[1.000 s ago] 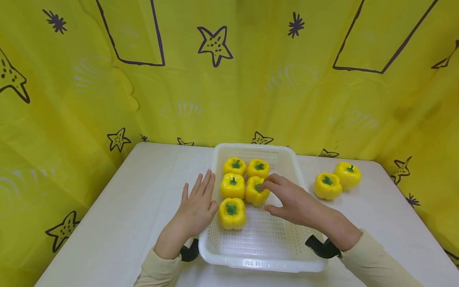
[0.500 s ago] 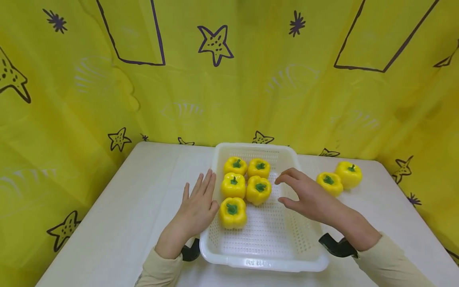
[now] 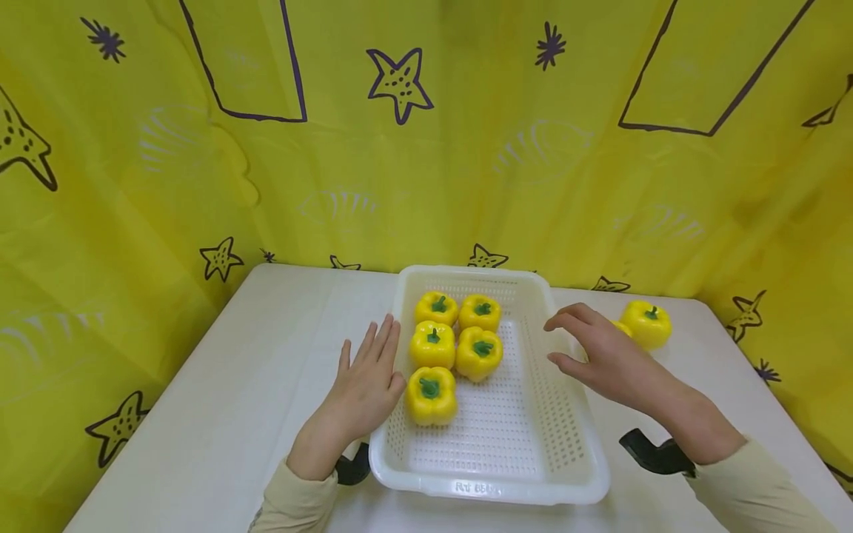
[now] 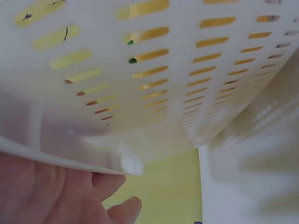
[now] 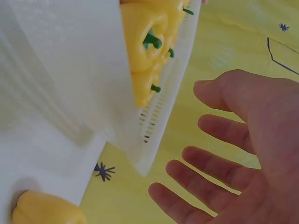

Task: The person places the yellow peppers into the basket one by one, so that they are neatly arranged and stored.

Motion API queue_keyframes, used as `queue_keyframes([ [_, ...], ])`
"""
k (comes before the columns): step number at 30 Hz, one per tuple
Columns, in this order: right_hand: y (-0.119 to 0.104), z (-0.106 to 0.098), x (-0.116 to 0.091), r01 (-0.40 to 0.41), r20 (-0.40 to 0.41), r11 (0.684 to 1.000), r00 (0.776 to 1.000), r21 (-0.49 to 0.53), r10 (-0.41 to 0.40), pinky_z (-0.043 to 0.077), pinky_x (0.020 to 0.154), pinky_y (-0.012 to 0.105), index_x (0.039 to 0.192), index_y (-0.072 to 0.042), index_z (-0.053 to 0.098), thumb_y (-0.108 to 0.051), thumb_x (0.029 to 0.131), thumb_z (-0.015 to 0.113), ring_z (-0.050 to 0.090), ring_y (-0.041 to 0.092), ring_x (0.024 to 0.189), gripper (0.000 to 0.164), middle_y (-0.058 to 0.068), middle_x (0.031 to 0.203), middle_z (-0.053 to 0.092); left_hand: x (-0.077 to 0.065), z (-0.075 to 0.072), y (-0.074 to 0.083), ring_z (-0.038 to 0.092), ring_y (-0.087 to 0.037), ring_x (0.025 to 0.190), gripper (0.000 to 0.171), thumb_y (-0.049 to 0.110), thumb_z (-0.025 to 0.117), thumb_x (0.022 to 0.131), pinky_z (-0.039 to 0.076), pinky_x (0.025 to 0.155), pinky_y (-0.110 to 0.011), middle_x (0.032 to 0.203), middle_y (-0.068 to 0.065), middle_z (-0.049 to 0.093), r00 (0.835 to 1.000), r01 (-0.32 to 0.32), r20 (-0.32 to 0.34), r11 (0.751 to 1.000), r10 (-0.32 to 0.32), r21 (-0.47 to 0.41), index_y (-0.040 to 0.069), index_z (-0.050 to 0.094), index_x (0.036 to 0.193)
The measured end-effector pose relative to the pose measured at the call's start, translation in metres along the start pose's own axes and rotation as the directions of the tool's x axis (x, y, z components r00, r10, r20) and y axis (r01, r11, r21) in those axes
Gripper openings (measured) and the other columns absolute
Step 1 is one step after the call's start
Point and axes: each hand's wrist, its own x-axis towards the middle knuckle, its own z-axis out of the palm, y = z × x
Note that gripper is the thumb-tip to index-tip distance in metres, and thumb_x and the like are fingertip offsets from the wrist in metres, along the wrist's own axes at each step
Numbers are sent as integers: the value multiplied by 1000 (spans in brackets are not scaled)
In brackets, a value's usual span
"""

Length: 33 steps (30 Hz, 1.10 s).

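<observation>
In the head view several yellow bell peppers [image 3: 432,396] with green stems stand in the left and far part of a white perforated basket [image 3: 489,488]. My left hand [image 3: 365,389] rests on the basket's left rim with its fingers straight. The left wrist view shows those fingers [image 4: 70,191] against the rim from below. Over the basket's right rim hovers my right hand [image 3: 616,363], holding nothing, its fingers loosely bent and apart. Beyond it on the table are two more bell peppers [image 3: 646,324], one mostly hidden behind the hand.
The white table [image 3: 220,385] carries the basket at its middle. A yellow curtain [image 3: 400,185] with starfish drawings hangs behind and along both sides. Dark wrist camera mounts [image 3: 656,453] stick out under both wrists.
My right hand has let go of the pepper in the basket's second row and moved right, past the rim toward the two peppers on the table. The left hand stays put.
</observation>
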Motion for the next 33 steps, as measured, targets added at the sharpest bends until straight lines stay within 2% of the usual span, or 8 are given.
queue_keyframes([
  [6, 12, -3, -6, -64, 7, 998, 998, -10, 64, 54, 90, 54, 118, -5, 63, -14, 87, 74, 59, 39, 110, 34, 20, 127, 57, 0, 0, -1, 2, -30, 156, 69, 26, 41, 100, -2, 119, -67, 169, -2, 2, 1000, -1, -2, 1000, 1, 0, 10, 12, 160],
  [12, 28, -4, -12, -81, -30, 996, 996, -27, 80, 53, 88, 57, 116, -2, 62, -12, 87, 73, 58, 40, 107, 32, 22, 124, 56, 0, 0, -1, 2, -30, 156, 69, 26, 41, 100, -2, 119, -67, 169, -1, 2, 1000, -8, -9, 1000, 8, 1, 11, 11, 160],
  [20, 43, -3, -15, -168, 11, 986, 986, -13, 168, 48, 91, 61, 117, 0, 61, -15, 90, 69, 54, 41, 110, 32, 23, 122, 55, -1, 0, -2, 3, -30, 156, 68, 27, 41, 100, -1, 119, -67, 169, -2, 2, 1000, -2, -1, 1000, 2, 5, 10, 12, 160],
  [27, 58, 1, -15, -206, 10, 978, 978, -38, 207, 47, 89, 63, 115, 4, 61, -15, 89, 69, 53, 44, 105, 34, 28, 117, 55, -1, 1, -2, 0, -27, 156, 69, 27, 41, 100, -2, 119, -66, 169, -1, 1, 1000, 1, -1, 1000, -1, -9, 11, 11, 160],
  [33, 70, 6, -12, -243, 14, 968, 970, -62, 245, 45, 88, 65, 117, 5, 59, -17, 88, 68, 50, 47, 106, 37, 33, 120, 52, 0, 2, -1, 2, -29, 156, 70, 27, 42, 99, -2, 119, -66, 169, -1, 2, 1000, -2, -4, 1000, 2, -16, 11, 11, 160],
])
